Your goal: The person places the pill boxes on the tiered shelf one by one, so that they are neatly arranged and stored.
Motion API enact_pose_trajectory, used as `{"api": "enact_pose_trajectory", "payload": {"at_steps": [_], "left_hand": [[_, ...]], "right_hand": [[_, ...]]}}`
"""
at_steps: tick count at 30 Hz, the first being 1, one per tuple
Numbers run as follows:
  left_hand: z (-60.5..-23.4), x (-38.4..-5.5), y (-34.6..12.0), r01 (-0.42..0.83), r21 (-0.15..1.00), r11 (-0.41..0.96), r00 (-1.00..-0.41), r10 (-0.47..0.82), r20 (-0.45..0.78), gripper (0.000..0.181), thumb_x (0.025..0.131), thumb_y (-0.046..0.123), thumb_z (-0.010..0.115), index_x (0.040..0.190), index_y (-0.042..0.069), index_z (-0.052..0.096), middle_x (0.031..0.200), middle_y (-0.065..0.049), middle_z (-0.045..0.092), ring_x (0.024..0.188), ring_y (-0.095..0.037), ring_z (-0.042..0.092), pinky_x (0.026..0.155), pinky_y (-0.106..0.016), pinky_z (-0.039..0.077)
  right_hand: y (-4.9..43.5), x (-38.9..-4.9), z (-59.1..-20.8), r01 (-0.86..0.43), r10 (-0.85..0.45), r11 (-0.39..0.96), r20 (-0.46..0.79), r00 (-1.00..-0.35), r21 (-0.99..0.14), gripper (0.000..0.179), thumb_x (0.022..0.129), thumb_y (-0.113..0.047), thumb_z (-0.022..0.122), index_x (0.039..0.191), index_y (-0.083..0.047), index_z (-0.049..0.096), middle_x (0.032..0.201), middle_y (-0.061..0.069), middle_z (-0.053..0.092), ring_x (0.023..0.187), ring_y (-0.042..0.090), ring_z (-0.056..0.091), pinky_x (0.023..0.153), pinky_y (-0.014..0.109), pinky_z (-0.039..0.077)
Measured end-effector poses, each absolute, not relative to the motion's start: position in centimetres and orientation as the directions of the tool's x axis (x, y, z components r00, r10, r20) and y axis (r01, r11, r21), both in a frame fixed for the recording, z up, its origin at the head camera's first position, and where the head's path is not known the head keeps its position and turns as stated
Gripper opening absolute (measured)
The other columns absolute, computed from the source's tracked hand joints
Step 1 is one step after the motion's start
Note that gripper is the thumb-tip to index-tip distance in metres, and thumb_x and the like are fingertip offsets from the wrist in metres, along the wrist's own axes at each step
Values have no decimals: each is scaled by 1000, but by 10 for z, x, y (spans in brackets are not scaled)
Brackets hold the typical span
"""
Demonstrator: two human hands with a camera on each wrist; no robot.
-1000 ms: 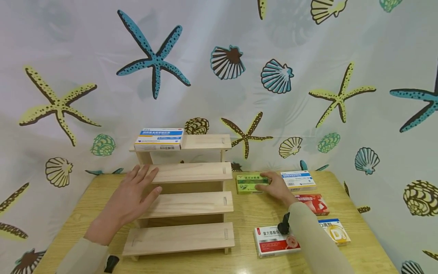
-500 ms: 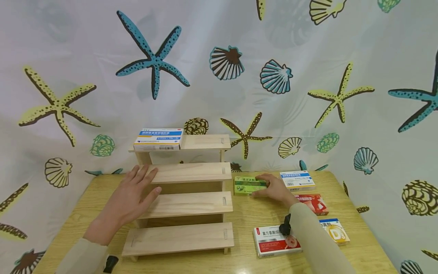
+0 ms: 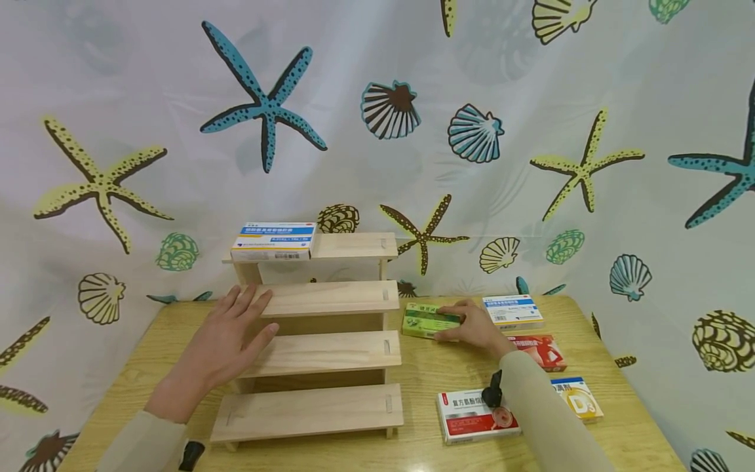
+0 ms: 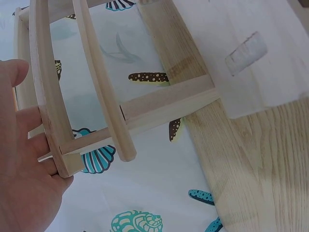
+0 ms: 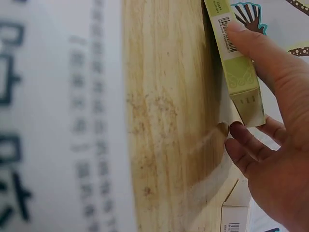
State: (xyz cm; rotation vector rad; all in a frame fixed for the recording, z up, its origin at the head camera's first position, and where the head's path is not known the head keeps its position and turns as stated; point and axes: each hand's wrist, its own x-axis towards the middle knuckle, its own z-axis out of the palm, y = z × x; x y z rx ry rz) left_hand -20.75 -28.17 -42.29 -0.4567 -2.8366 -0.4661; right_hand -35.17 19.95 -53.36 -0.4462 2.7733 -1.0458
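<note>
My right hand (image 3: 474, 326) pinches the right end of a green medicine box (image 3: 421, 320), thumb on its near long side and fingers at the far side. In the right wrist view, the thumb presses beside the barcode of the green box (image 5: 236, 67); the box is at the table, and I cannot tell whether it is lifted. My left hand (image 3: 221, 341) rests on the left end of the second tier of a stepped wooden shelf (image 3: 330, 296), fingers mostly straight, thumb spread toward the tier below. A blue-and-white medicine box (image 3: 274, 241) lies on the top tier's left half.
Right of the shelf on the wooden table (image 3: 425, 452) lie another blue-and-white box (image 3: 513, 309), a red box (image 3: 539, 351), a D3 box (image 3: 578, 396) and a white-and-red box (image 3: 468, 416). My right forearm partly covers several. A patterned curtain (image 3: 354, 177) hangs behind.
The right hand has shifted slightly left with the green box, which comes closer to the shelf and turns a little. The left hand has stayed on the shelf.
</note>
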Motion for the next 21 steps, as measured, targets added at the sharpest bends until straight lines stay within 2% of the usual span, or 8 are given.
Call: {"api": "enact_pose_trajectory", "payload": {"at_steps": [5,10,16,21], "left_hand": [[-423,-208,-281,338,272,901,-925,265,272,69,109,47,51,162,4,40,167,-33,31,155,-59,23,124,-72,24],[-422,-208,-281,340,275,899,-925,268,268,70,109,47,51,162,3,39,167,-33,30,155,-59,23,124,-72,24],[-425,-208,-281,348,266,899,-921,275,278,69,109,47,51,162,4,39,166,-34,31,153,-61,24,123,-72,24],[-425,-208,-281,352,268,897,-918,274,288,69,109,46,53,162,4,40,166,-34,32,153,-61,25,123,-72,25]], "right_hand": [[198,-351,-532,-202,-309,688,-29,-951,-697,65,81,-49,90,139,-26,72,139,15,54,119,29,54,104,51,49],[197,-349,-528,-200,-307,684,-28,-951,-702,63,81,-48,90,138,-26,73,147,13,57,133,35,55,114,59,46],[197,-349,-529,-231,-331,707,-25,-943,-668,63,82,-48,89,138,-24,73,150,14,57,137,37,55,115,59,46],[199,-350,-528,-196,-308,690,-38,-951,-696,66,82,-46,90,141,-24,70,156,16,52,140,39,51,118,60,43]]}}
